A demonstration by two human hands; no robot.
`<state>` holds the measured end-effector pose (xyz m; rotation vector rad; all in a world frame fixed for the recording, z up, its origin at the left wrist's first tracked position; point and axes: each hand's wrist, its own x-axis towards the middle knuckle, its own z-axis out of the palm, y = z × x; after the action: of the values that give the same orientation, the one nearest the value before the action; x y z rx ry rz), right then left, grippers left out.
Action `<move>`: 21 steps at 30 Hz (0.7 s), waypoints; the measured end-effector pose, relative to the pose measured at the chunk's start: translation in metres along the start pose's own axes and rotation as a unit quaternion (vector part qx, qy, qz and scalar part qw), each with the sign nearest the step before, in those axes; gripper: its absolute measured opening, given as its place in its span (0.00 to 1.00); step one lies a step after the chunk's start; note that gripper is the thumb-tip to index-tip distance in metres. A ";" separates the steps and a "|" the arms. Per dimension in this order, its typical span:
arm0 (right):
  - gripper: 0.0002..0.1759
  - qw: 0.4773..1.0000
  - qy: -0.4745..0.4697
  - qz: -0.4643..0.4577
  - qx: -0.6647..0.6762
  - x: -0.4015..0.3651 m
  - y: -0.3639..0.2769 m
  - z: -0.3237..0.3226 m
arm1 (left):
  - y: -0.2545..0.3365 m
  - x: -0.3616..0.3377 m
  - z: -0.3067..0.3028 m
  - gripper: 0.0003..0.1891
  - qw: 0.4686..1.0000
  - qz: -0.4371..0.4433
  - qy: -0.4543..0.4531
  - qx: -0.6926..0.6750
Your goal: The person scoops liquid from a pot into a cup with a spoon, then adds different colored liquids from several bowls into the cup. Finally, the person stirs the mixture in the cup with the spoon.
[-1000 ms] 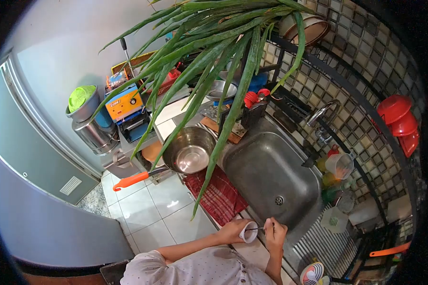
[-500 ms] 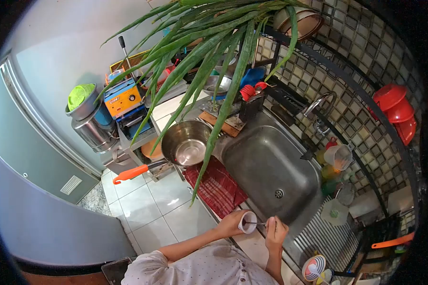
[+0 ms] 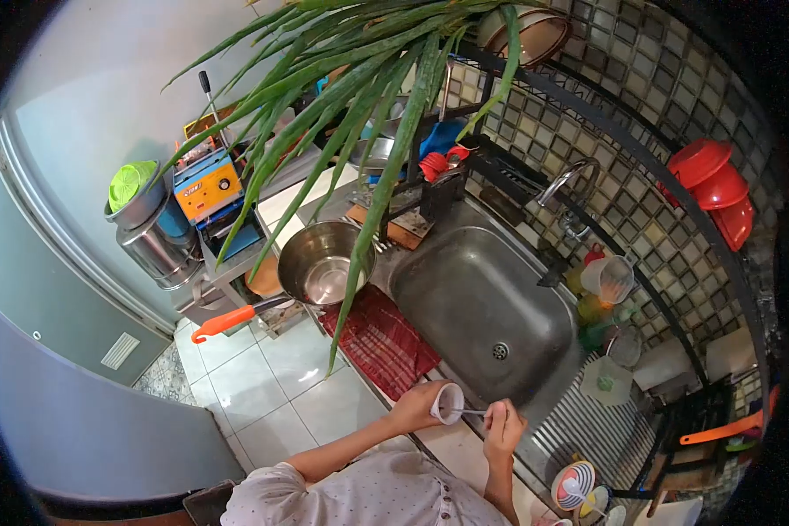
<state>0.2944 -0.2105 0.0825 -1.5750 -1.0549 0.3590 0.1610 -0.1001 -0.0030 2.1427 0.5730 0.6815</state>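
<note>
My left hand [image 3: 415, 408] is wrapped around a small white cup [image 3: 448, 402], its mouth tilted toward the right. Between the pinched fingers of my right hand [image 3: 504, 427] is a thin metal spoon [image 3: 472, 411], whose far end sits inside the cup and is hidden there. Both hands are just in front of the steel sink [image 3: 465, 298]. A red checked cloth [image 3: 381, 342] lies on the counter edge beyond my left hand. Past it stands a steel pan [image 3: 324, 272] with an orange handle.
Long green leaves [image 3: 368, 96] hang over the counter from above. A faucet [image 3: 570, 188] rises behind the sink. Cups [image 3: 607, 279] and a ribbed drainboard [image 3: 618, 421] are on the right. At left are an orange-and-blue stove box [image 3: 206, 188] and a door [image 3: 79, 289].
The whole view has shifted slightly, so the scene sits farther left and a little higher. The cup remains in my left hand and the spoon in my right.
</note>
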 end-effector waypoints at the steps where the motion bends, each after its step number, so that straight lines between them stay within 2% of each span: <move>1: 0.21 1.000 0.003 0.000 -0.001 -0.001 0.005 0.000 | -0.001 0.000 0.000 0.34 1.000 -0.001 0.000 0.002; 4: 0.20 0.999 0.001 -0.017 -0.049 -0.004 0.015 -0.001 | -0.004 -0.001 0.006 0.34 1.000 -0.004 0.003 0.011; 7: 0.20 1.000 -0.007 0.019 0.004 -0.003 0.012 -0.001 | -0.006 0.001 0.008 0.34 1.000 0.000 0.007 0.021; 10: 0.20 0.998 -0.002 -0.008 -0.058 -0.007 0.017 0.000 | 0.000 0.001 0.001 0.34 1.000 -0.006 -0.005 0.018; 12: 0.20 0.998 0.002 0.060 0.029 -0.007 0.010 0.000 | 0.002 0.000 0.000 0.34 1.000 -0.013 -0.015 0.013; 13: 0.20 0.998 0.005 0.060 0.028 -0.008 0.012 0.000 | 0.001 0.000 0.000 0.34 1.000 -0.014 -0.016 0.002; 15: 0.20 0.999 0.016 0.018 -0.047 -0.009 0.018 0.001 | -0.001 0.003 0.002 0.34 1.000 -0.008 -0.018 -0.010; 18: 0.16 0.998 -0.011 0.035 -0.052 -0.009 0.017 -0.003 | -0.002 0.005 0.003 0.34 0.999 -0.006 -0.033 -0.009; 21: 0.15 0.998 0.013 0.040 -0.054 -0.011 0.012 -0.003 | 0.001 0.004 0.001 0.33 0.999 -0.014 -0.040 -0.003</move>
<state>0.2957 -0.2196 0.0687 -1.7175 -1.0075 0.3388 0.1648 -0.0984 -0.0015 2.1424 0.5568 0.5788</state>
